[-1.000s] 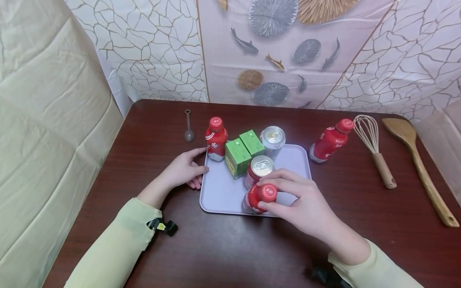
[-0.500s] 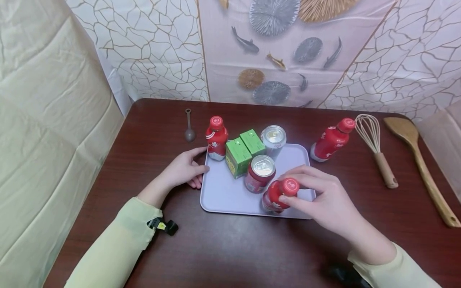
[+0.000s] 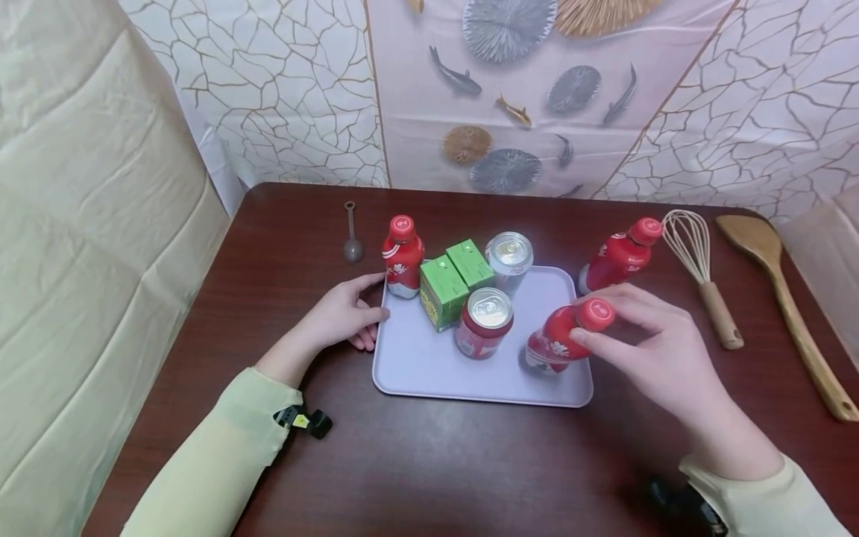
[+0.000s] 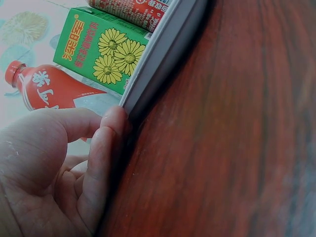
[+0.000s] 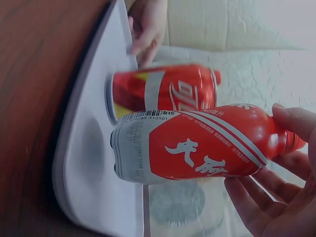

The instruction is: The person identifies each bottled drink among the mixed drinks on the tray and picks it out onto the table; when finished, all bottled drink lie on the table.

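Note:
My right hand [image 3: 661, 347] grips a red drink bottle [image 3: 560, 339] near its neck, fingers on one side and thumb on the other. The bottle leans over the right part of the lilac tray [image 3: 429, 373]; in the right wrist view its clear base [image 5: 136, 148] is close to the tray surface. My left hand [image 3: 342, 317] holds the tray's left rim, with thumb and fingertips at the edge. On the tray stand another red bottle [image 3: 403, 261], two green drink cartons [image 3: 443, 287], a red can [image 3: 482, 339] and a pale can [image 3: 508, 268].
Beyond the tray's right edge a third red bottle [image 3: 617, 257] stands on the dark wood table [image 3: 403, 470]. A whisk [image 3: 705, 291] and a wooden spatula [image 3: 778, 283] lie at the right. A small measuring spoon [image 3: 352, 239] lies at the back left.
My right hand has carried the red bottle rightward across the tray, away from the red can. The left hand has stayed at the tray's rim.

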A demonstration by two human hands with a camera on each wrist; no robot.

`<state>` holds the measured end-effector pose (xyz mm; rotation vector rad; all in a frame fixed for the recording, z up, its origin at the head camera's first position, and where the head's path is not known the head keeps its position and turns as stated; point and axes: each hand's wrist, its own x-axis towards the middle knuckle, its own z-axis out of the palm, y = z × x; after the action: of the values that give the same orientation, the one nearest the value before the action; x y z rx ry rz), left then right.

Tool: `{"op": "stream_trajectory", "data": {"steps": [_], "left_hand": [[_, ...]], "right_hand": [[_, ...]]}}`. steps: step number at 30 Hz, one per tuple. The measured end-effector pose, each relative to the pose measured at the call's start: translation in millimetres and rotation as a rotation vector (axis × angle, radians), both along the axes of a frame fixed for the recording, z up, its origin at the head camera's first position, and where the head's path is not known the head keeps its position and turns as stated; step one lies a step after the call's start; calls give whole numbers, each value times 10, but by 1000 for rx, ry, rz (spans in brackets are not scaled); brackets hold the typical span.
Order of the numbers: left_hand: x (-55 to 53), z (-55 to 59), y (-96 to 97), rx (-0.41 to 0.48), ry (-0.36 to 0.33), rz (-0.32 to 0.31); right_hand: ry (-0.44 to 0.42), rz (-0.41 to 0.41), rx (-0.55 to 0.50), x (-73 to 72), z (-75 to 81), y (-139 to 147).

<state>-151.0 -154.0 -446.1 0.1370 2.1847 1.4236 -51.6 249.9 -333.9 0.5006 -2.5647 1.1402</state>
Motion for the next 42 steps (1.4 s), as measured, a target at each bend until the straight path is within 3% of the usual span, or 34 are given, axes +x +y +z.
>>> {"op": "stream_trajectory", "data": {"steps": [9, 21, 30, 42], "left_hand": [[-1, -12, 2, 2, 0, -1], [0, -11, 0, -5, -4, -1], [8, -11, -3, -4, 3, -2], [3, 9, -6, -3, -5, -5]], "right_hand": [[-50, -181, 11, -123, -7, 321], [-203, -376, -50, -197, -57, 609], [-255, -419, -73, -272, -74, 684], [-245, -406, 11, -313, -170, 706]]}}
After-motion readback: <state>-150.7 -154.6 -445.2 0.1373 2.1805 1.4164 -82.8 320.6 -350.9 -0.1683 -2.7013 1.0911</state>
